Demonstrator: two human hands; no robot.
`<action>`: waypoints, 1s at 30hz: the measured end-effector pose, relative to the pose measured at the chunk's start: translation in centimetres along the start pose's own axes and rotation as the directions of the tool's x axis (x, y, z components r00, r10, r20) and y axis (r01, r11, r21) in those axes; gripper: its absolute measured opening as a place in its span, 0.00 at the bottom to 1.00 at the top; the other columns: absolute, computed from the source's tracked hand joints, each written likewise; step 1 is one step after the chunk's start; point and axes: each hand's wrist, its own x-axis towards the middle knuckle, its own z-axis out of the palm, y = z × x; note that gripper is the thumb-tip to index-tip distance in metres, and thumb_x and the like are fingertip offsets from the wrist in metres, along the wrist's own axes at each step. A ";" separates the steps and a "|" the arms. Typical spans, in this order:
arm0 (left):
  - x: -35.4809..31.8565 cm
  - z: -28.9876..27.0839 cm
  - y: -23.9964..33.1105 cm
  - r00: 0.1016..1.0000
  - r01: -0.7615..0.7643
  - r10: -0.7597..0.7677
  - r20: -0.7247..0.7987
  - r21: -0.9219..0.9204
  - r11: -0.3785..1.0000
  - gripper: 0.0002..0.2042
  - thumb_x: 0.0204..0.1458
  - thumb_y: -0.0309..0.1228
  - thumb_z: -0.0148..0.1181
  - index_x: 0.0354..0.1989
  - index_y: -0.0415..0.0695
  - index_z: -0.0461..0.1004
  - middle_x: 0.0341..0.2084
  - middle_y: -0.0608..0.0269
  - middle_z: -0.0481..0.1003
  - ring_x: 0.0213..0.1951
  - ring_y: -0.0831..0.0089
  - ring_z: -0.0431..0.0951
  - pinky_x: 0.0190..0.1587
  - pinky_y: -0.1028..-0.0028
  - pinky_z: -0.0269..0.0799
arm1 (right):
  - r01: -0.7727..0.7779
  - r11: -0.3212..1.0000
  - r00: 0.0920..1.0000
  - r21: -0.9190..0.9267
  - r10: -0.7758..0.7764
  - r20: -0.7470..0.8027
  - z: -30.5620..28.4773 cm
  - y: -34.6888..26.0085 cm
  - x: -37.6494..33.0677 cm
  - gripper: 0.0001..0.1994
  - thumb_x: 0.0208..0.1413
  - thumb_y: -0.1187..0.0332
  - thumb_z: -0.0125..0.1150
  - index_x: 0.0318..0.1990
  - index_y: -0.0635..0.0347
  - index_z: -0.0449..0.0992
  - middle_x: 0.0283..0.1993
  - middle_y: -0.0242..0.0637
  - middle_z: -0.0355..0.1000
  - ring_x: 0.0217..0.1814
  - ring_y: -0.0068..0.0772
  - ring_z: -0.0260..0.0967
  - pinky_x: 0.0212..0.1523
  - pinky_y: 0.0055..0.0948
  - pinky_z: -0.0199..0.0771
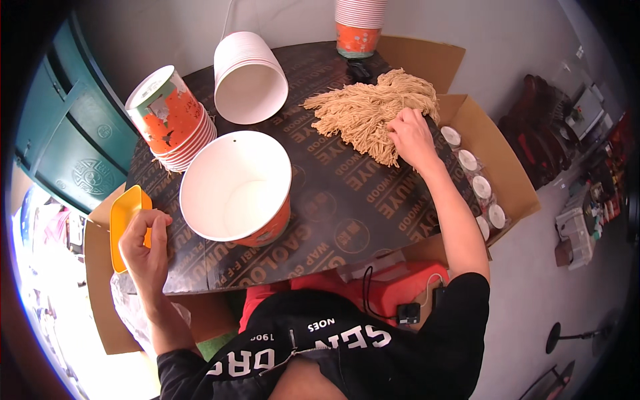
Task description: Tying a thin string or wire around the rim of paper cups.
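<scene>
From where I stand, the bundle of tan strings lies at the far right of the bench, and the right hand rests its bent fingers on it; whether they pinch a strand, I cannot tell. The left hand is curled closed by the yellow tray. In my opinion, drawing few strands slowly, along their length, would avoid tangling

Bucket on table, tray to its left, bucket stacks behind; strings right (box beyond)
</scene>
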 end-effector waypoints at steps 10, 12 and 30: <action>0.6 0.2 0.7 0.981 -0.185 0.183 0.068 0.033 0.982 0.04 0.50 0.14 0.57 0.33 0.35 0.73 0.33 0.60 0.75 0.29 0.78 0.71 0.32 0.80 0.67 | 0.047 0.990 0.998 0.136 -0.040 -0.052 -0.3 -2.9 0.0 0.01 0.50 0.75 0.63 0.29 0.60 0.76 0.37 0.34 0.71 0.47 0.41 0.66 0.49 0.39 0.64; 1.2 0.2 1.0 0.932 -0.347 0.332 0.146 0.093 0.933 0.13 0.41 0.17 0.62 0.38 0.36 0.73 0.41 0.54 0.75 0.46 0.58 0.75 0.50 0.66 0.71 | 0.194 0.970 0.977 0.147 -0.178 -0.115 -1.7 -6.0 0.0 0.01 0.49 0.75 0.60 0.28 0.58 0.76 0.34 0.34 0.73 0.45 0.40 0.69 0.47 0.42 0.64; -1.3 1.8 4.4 0.828 -0.513 0.467 0.309 0.082 0.855 0.16 0.39 0.22 0.67 0.40 0.45 0.75 0.49 0.54 0.71 0.61 0.47 0.65 0.67 0.39 0.49 | -0.254 0.235 0.967 0.938 0.089 0.240 -5.5 -28.1 -5.7 0.03 0.60 0.77 0.60 0.34 0.67 0.76 0.25 0.29 0.73 0.25 0.14 0.67 0.26 0.16 0.65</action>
